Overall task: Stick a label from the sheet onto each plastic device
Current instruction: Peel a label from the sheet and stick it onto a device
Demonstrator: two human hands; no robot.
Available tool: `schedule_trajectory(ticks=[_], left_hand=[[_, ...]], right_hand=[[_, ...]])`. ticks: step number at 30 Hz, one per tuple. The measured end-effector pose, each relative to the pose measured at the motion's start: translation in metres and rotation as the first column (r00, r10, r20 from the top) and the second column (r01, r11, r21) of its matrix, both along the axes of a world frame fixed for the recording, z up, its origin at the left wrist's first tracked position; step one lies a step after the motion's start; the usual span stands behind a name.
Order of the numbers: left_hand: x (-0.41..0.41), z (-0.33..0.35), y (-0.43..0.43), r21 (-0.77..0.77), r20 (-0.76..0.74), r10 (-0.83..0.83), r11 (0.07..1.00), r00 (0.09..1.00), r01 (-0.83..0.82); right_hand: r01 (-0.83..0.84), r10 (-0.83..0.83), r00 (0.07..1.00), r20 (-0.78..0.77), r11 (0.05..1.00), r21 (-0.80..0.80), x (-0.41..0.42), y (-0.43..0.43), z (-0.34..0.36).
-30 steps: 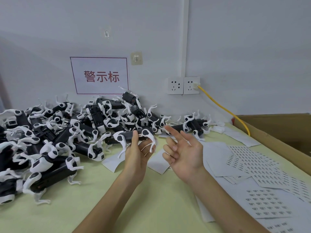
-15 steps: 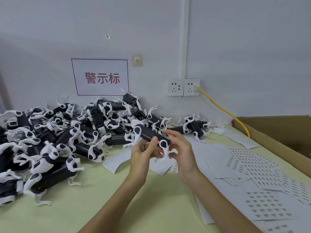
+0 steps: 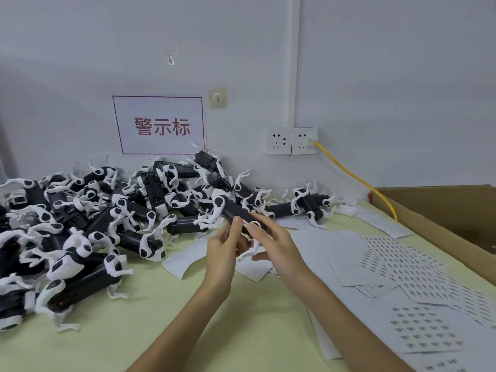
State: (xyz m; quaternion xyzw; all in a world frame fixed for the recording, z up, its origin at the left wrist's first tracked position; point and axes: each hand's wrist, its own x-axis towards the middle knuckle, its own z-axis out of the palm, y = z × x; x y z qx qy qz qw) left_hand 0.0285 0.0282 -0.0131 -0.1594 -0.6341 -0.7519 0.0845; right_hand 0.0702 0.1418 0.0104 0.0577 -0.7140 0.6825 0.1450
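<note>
Head view, black tube-shaped device (image 3: pixel 231 208), curved white clips, gripped by curled left hand (image 3: pixel 222 255), right hand (image 3: pixel 277 244) fingers flat atop, label sheets (image 3: pixel 418 280) beside.

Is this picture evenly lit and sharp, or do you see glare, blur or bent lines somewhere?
Head view: the light is soft and even, without glare; the pile of devices casts only faint shadows on the table; the sides of the wall sign lean, likely from the wide lens; the print on the label sheets is too soft to read.
</note>
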Motion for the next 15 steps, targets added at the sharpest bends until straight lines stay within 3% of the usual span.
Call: schedule_trajectory(ticks=[5,8,10,12,13,15], left_hand=[[-0.008,-0.009,-0.002,-0.310,0.063,-0.059,0.948,0.996,0.075],[-0.005,-0.011,0.002,-0.391,0.093,-0.135,0.906,0.986,0.161],[-0.002,-0.011,0.005,-0.416,0.085,-0.157,0.892,0.984,0.178],[0.000,-0.012,0.005,-0.430,0.072,-0.153,0.887,0.986,0.169],[-0.001,-0.012,0.004,-0.439,0.062,-0.140,0.886,0.988,0.152],[-0.003,-0.013,0.004,-0.469,0.036,-0.095,0.877,0.995,0.101]], right_hand=[[0.161,-0.094,0.951,0.293,0.964,-0.211,-0.006,0.021,0.001],[0.236,-0.053,0.917,0.396,0.872,-0.430,-0.011,0.041,0.000],[0.246,-0.072,0.950,0.303,0.767,-0.592,-0.010,0.066,0.008],[0.167,-0.181,0.982,0.062,0.648,-0.743,-0.002,0.102,0.019],[0.086,-0.243,0.968,-0.061,0.551,-0.830,0.004,0.120,0.022],[-0.035,-0.335,0.931,-0.147,0.319,-0.947,0.016,0.149,0.019]])
